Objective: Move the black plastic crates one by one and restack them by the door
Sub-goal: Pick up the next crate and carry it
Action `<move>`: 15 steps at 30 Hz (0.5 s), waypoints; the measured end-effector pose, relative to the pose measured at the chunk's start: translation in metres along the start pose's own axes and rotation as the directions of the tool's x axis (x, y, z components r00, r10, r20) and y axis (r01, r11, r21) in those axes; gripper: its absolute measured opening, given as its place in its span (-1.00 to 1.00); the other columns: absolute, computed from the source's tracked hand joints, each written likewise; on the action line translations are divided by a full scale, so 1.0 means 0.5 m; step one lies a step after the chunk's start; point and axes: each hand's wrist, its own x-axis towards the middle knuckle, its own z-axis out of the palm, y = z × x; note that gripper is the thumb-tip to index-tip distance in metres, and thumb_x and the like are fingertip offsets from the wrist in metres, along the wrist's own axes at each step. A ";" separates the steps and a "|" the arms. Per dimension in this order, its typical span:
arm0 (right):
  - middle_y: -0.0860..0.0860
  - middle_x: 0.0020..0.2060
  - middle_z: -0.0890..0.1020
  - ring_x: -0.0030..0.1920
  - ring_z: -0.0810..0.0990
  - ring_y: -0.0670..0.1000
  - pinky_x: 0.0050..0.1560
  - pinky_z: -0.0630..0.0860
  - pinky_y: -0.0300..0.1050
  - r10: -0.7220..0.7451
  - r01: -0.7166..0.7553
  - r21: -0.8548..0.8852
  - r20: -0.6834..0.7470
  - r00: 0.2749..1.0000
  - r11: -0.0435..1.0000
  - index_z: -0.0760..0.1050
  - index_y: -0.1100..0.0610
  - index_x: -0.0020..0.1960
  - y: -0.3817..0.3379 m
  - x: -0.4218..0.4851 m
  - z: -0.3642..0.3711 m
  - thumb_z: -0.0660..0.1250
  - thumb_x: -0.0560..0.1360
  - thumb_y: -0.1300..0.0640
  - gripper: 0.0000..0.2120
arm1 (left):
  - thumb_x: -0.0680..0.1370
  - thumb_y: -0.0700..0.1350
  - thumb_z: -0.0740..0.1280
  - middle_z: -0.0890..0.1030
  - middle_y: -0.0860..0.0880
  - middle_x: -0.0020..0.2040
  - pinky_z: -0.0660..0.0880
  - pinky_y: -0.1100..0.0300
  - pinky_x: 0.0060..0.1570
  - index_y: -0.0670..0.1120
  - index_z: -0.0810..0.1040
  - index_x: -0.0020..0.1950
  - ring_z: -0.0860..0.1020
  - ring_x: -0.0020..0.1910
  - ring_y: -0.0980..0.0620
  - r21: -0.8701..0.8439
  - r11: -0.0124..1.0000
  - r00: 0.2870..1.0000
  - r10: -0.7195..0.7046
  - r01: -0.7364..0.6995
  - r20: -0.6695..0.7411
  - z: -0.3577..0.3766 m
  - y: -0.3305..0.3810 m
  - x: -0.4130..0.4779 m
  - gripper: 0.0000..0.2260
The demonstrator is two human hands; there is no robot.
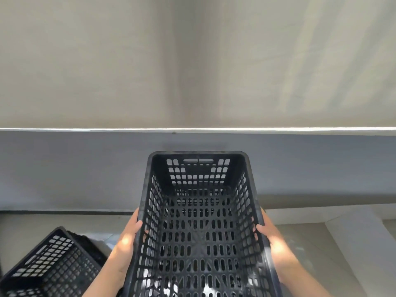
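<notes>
While the door named in the task is nowhere in view, 1 black plastic crate [199,232] is up in the air in front of the person. It is held level, open top up and empty, with its far end pointed at the grey lower band of the wall [85,168].

The left hand [128,239] grips the held crate's left long rim and the right hand [272,239] grips its right long rim, about midway along. Each thumb is hooked over the rim into the crate. The other fingers are hidden outside its wall, presumably curled under the lip. A hold on opposite long sides looks chosen to balance the load and stop it tipping.

Below and to the left of the held crate, a 2nd crate [49,269] of the same kind sits low on the pale floor [321,243]. Something dark lies just beyond it that I cannot make out. Whether that crate belongs to the source stack or the new stack cannot be told.

My judgement is that this is the carrying step of 1 transfer. The next move calls for squaring the held crate over whatever it will nest on.
</notes>
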 end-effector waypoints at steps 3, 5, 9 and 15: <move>0.13 0.66 0.25 0.62 0.28 0.21 0.57 0.27 0.19 0.059 -0.060 -0.089 -0.013 0.998 0.994 0.12 0.08 0.68 0.004 0.016 0.004 0.21 0.65 0.43 -0.33 | 0.49 0.40 0.26 0.31 0.07 0.59 0.16 -0.30 0.50 0.24 0.22 0.59 0.25 0.57 -0.11 0.080 0.996 0.997 0.023 -0.029 0.069 0.008 0.008 -0.023 -0.31; 0.11 0.66 0.24 0.63 0.26 0.23 0.59 0.24 0.24 0.084 -0.087 -0.090 -0.037 0.996 0.992 0.12 0.08 0.69 0.005 0.015 0.004 0.21 0.66 0.40 -0.33 | 0.40 0.41 0.25 0.27 0.08 0.60 0.16 -0.26 0.52 0.22 0.17 0.61 0.24 0.57 -0.07 0.075 0.997 0.999 -0.019 0.016 0.045 0.027 0.026 -0.026 -0.19; 0.10 0.64 0.28 0.61 0.29 0.19 0.57 0.29 0.20 0.085 -0.086 -0.035 -0.035 0.996 0.996 0.15 0.03 0.68 0.013 0.010 0.006 0.23 0.67 0.35 -0.35 | 0.35 0.48 0.26 0.26 0.11 0.61 0.19 -0.27 0.50 0.32 0.17 0.58 0.26 0.56 -0.07 0.081 0.995 0.998 -0.053 0.050 0.027 0.031 0.017 -0.017 -0.18; -0.05 0.48 0.47 0.45 0.46 0.10 0.47 0.40 0.10 0.052 -0.051 0.049 -0.031 0.998 0.998 0.26 -0.05 0.64 0.025 0.004 0.011 0.27 0.67 0.29 -0.40 | 0.45 0.40 0.19 0.28 0.13 0.59 0.21 -0.29 0.48 0.34 0.20 0.56 0.28 0.55 -0.06 0.044 0.996 0.997 -0.074 0.074 0.008 0.045 0.026 -0.018 -0.33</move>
